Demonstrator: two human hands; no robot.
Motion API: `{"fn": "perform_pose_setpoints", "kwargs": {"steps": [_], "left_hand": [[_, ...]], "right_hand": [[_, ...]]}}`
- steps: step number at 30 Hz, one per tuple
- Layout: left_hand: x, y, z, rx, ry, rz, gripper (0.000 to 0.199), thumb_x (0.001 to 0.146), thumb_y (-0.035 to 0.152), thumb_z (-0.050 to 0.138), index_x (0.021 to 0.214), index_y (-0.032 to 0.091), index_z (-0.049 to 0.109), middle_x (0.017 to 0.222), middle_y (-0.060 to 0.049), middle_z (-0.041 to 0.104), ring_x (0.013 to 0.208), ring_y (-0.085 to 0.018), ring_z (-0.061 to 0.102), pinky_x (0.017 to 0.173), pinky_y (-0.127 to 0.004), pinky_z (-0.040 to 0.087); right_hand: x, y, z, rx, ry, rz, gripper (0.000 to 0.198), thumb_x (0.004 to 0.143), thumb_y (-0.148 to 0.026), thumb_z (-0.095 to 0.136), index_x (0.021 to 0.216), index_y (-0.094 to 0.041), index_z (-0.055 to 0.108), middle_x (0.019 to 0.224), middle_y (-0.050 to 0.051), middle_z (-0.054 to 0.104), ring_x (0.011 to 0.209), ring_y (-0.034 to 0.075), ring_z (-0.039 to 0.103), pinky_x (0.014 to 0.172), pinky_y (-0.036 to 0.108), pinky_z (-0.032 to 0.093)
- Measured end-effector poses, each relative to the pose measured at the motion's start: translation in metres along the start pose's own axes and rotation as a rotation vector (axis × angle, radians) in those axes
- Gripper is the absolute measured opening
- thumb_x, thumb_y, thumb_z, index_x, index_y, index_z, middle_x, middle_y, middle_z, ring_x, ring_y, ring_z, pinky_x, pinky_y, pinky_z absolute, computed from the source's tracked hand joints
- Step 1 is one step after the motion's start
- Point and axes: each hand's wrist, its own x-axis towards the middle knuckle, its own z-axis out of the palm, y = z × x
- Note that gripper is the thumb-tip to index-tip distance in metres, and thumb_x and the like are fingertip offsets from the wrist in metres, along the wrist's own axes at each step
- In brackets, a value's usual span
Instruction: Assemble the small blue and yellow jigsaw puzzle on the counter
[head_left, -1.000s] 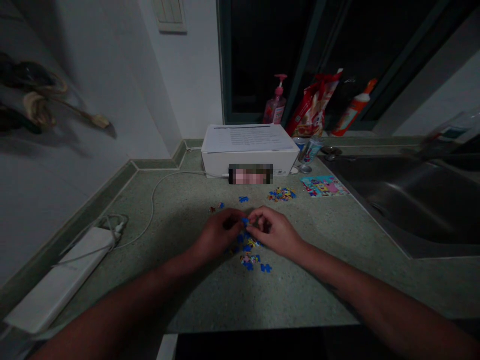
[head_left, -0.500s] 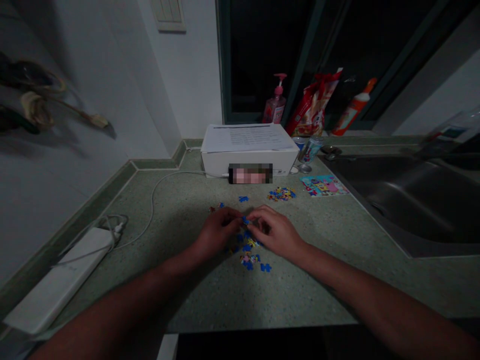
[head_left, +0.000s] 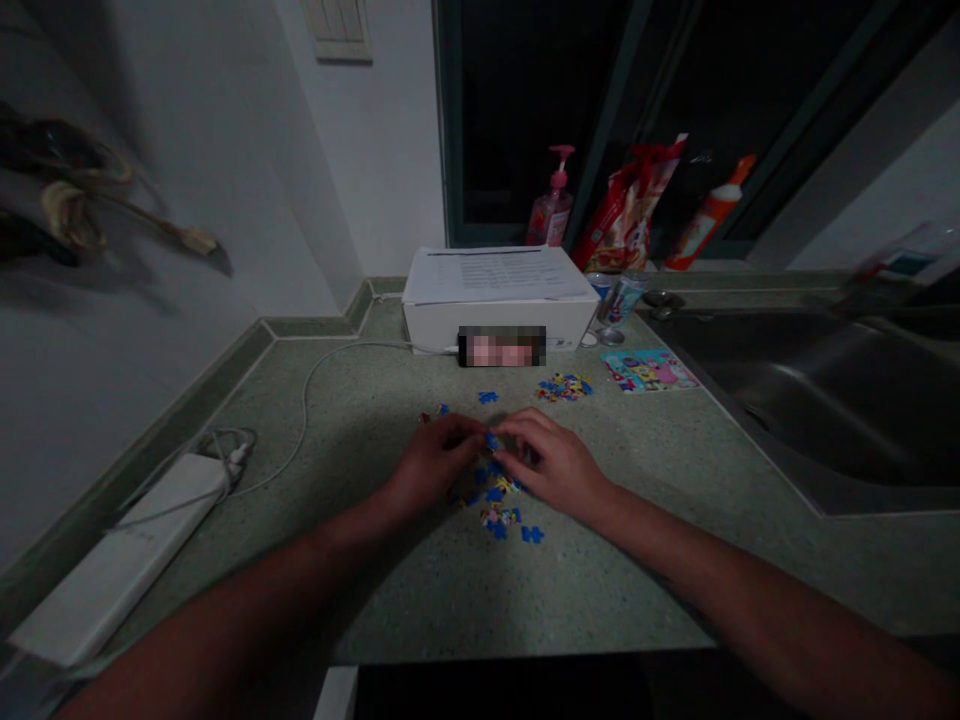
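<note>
Over the middle of the counter, my left hand (head_left: 435, 460) and my right hand (head_left: 559, 465) meet with fingertips almost touching. Between them is a small blue jigsaw piece (head_left: 491, 440), pinched from the left by my thumb and forefinger and from the right by my curled fingers. Directly below lie several loose blue and yellow jigsaw pieces (head_left: 495, 494), partly covered by my hands. Closer to me are a patterned cluster of pieces (head_left: 496, 518) and one blue piece (head_left: 532, 535). Another blue piece (head_left: 487, 397) lies beyond my fingers.
A pile of mixed pieces (head_left: 564, 387) and a colourful picture card (head_left: 649, 370) lie at the back right, beside a steel sink (head_left: 862, 400). A phone (head_left: 501, 347) leans on a white box (head_left: 427, 325). Its cable runs left to a white power strip (head_left: 124, 555).
Both hands stay almost in place around the blue jigsaw piece, with only slight finger movement. The piece looks turned a little. Everything else on the counter stays put.
</note>
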Motion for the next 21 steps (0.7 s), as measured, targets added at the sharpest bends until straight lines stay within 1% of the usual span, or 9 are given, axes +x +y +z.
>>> {"fn": "perform_pose_setpoints", "kwargs": {"steps": [4,9,11,13,17,19,21], "left_hand": [[0.003,-0.005,0.001,0.038,0.027,0.022,0.016,0.09,0.041,0.07,0.091,0.026,0.075,0.098,-0.009,0.085,0.095,-0.03,0.079,0.098,-0.055,0.064],[0.007,-0.015,0.001,0.09,0.018,0.069,0.016,0.091,0.041,0.068,0.093,0.025,0.074,0.101,-0.01,0.086,0.095,-0.029,0.08,0.095,-0.053,0.066],[0.008,-0.018,0.001,0.105,0.016,0.081,0.015,0.092,0.038,0.068,0.093,0.025,0.074,0.101,-0.01,0.086,0.094,-0.029,0.08,0.093,-0.052,0.066],[0.007,-0.019,0.001,0.139,0.012,0.09,0.015,0.094,0.036,0.067,0.094,0.025,0.076,0.102,-0.01,0.087,0.093,-0.028,0.081,0.091,-0.051,0.067],[0.004,-0.013,0.0,0.264,-0.025,0.12,0.022,0.102,0.038,0.06,0.101,0.027,0.079,0.107,-0.007,0.088,0.095,-0.026,0.081,0.089,-0.049,0.067],[0.003,-0.011,-0.001,0.302,-0.037,0.135,0.026,0.104,0.038,0.057,0.106,0.028,0.081,0.11,-0.007,0.088,0.098,-0.026,0.082,0.091,-0.049,0.068],[0.002,-0.009,-0.003,0.34,-0.028,0.153,0.029,0.107,0.038,0.054,0.115,0.03,0.081,0.115,-0.006,0.088,0.102,-0.027,0.082,0.095,-0.051,0.068]], "right_hand": [[0.001,0.001,-0.002,-0.007,0.002,-0.042,0.022,0.105,-0.03,0.069,0.127,-0.031,0.076,0.124,0.007,0.078,0.093,0.022,0.076,0.081,0.04,0.063],[0.001,0.002,-0.001,-0.059,0.008,-0.128,0.021,0.107,-0.025,0.066,0.124,-0.032,0.076,0.128,0.008,0.079,0.115,0.026,0.079,0.095,0.044,0.066],[0.0,0.003,0.0,-0.085,0.004,-0.158,0.023,0.107,-0.023,0.064,0.124,-0.031,0.077,0.13,0.008,0.08,0.12,0.027,0.078,0.1,0.045,0.066],[-0.001,0.003,0.001,-0.102,-0.009,-0.171,0.024,0.107,-0.021,0.063,0.123,-0.032,0.077,0.131,0.008,0.081,0.12,0.027,0.079,0.1,0.044,0.066],[-0.001,0.0,0.001,-0.113,-0.024,-0.175,0.025,0.105,-0.019,0.062,0.119,-0.032,0.077,0.127,0.006,0.082,0.118,0.025,0.08,0.098,0.041,0.066],[0.0,0.0,0.0,-0.105,-0.014,-0.185,0.024,0.104,-0.018,0.063,0.119,-0.032,0.077,0.126,0.006,0.082,0.117,0.025,0.08,0.098,0.041,0.066],[0.003,0.005,-0.002,-0.09,0.008,-0.183,0.023,0.103,-0.017,0.065,0.118,-0.031,0.077,0.124,0.007,0.083,0.115,0.025,0.08,0.098,0.042,0.066]]}}
